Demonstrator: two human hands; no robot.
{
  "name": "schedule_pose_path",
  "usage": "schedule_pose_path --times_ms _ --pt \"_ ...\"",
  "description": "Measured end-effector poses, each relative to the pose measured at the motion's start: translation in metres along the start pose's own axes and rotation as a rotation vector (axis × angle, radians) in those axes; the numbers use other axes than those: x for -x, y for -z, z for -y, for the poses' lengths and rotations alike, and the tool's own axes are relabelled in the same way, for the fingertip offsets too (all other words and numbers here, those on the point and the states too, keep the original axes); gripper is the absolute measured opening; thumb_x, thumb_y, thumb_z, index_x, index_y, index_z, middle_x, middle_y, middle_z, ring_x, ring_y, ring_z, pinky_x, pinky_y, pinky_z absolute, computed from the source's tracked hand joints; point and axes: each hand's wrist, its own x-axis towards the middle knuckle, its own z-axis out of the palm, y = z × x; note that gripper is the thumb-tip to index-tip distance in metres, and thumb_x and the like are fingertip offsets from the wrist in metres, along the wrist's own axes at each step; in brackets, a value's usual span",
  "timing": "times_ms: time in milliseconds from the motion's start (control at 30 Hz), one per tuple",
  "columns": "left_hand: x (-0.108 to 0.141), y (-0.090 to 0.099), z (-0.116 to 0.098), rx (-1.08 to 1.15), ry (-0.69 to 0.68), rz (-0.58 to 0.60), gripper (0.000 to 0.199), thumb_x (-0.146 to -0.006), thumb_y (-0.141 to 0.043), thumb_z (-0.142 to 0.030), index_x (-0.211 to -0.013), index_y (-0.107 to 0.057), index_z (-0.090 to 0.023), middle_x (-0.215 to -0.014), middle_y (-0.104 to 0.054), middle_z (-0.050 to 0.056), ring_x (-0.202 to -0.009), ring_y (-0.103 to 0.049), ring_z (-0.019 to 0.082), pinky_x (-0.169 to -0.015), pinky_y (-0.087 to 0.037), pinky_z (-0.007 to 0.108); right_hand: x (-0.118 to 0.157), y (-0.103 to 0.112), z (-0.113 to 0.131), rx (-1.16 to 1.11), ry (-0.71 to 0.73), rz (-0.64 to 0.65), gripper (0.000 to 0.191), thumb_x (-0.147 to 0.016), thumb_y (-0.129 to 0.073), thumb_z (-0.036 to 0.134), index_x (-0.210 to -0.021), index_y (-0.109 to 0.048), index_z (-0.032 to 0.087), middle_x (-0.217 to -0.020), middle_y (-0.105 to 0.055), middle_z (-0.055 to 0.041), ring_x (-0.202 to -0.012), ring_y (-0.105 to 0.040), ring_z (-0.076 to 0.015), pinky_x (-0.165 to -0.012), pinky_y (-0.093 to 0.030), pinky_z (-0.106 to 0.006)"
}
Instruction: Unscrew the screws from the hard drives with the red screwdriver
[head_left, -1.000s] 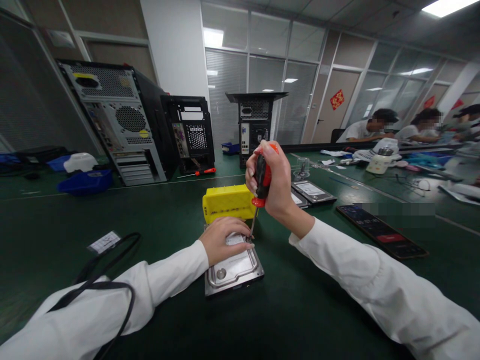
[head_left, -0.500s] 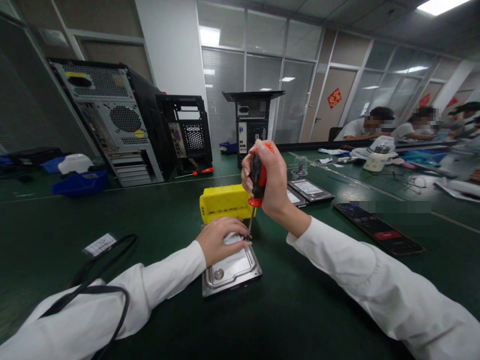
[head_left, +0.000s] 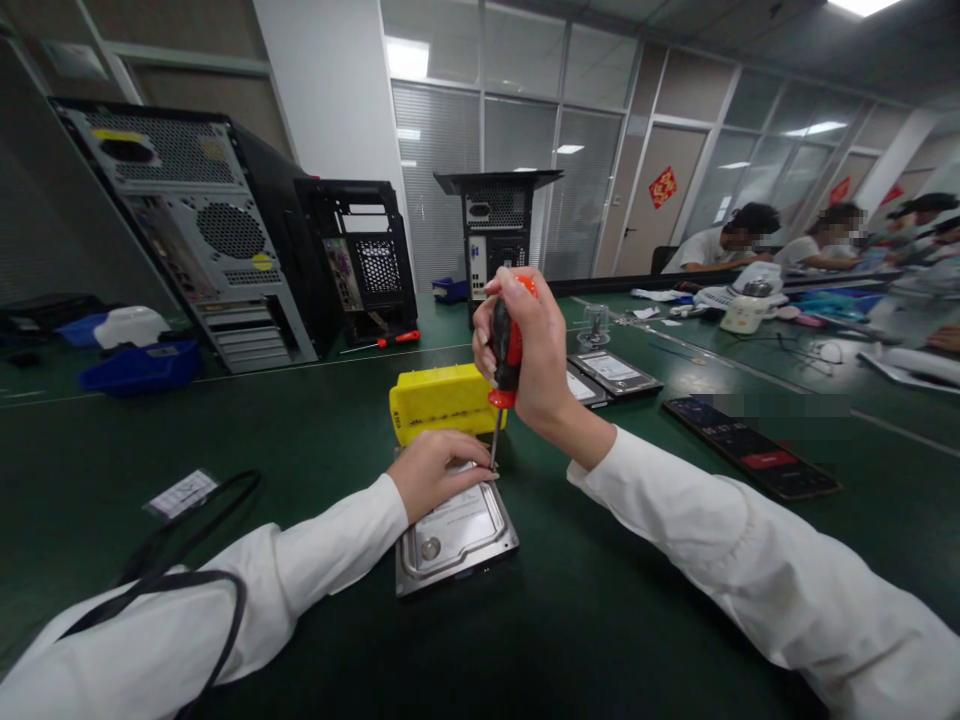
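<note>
A silver hard drive [head_left: 457, 540] lies flat on the green table, in front of a yellow bin [head_left: 439, 400]. Across its far part rests my left hand [head_left: 439, 475], the fingertips together near the far right corner, beside the screwdriver tip. My right hand [head_left: 536, 350] is wrapped round the handle of a red and black screwdriver [head_left: 507, 350]. The screwdriver stands nearly upright, its shaft pointing down at that corner. Whether the left fingertips pinch a small screw there is too small to tell.
Two more drives [head_left: 615, 372] lie behind my right wrist, with a phone [head_left: 750, 447] to their right. Computer cases [head_left: 232, 230] stand at the back left and centre. A black cable [head_left: 172, 545] loops over my left sleeve. People sit at the far right.
The whole view has shifted slightly, moving the scene a little left. Both hands and the screwdriver keep nearly the same places over the drive.
</note>
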Motion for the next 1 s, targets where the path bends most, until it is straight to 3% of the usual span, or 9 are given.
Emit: schedule_pose_path --times_ms 567,767,1000 --pt "0.002 -0.001 -0.002 0.022 0.025 -0.01 0.008 -0.078 -0.065 -0.02 -0.078 -0.071 -0.014 -0.086 -0.072 0.006 -0.083 -0.066 0.019 -0.079 -0.05 0.028 0.0 -0.004 -0.001 0.076 -0.006 -0.021 0.02 -0.085 -0.049 0.041 -0.081 -0.046 0.022 -0.059 -0.042 0.0056 -0.038 -0.037 -0.0042 -0.033 -0.026 -0.018" --pt "0.003 -0.004 0.005 0.029 0.027 -0.021 0.01 -0.079 -0.065 -0.024 -0.079 -0.07 -0.015 -0.088 -0.071 0.005 -0.084 -0.066 0.019 -0.079 -0.049 0.027 -0.006 -0.004 -0.004 0.084 -0.019 -0.002 0.024 -0.08 -0.059 0.035 -0.077 -0.041 0.02 -0.068 -0.055 0.0051 -0.043 -0.048 -0.0038 -0.039 -0.038 -0.018" --pt "0.002 -0.003 0.005 0.079 0.035 0.001 0.011 -0.078 -0.067 -0.026 -0.08 -0.07 -0.016 -0.09 -0.071 0.004 -0.087 -0.064 0.019 -0.082 -0.048 0.029 -0.008 -0.001 -0.004 0.084 -0.049 -0.014 0.026 -0.077 -0.062 0.036 -0.078 -0.04 0.021 -0.059 -0.048 0.0083 -0.035 -0.037 -0.0023 -0.031 -0.027 -0.016"
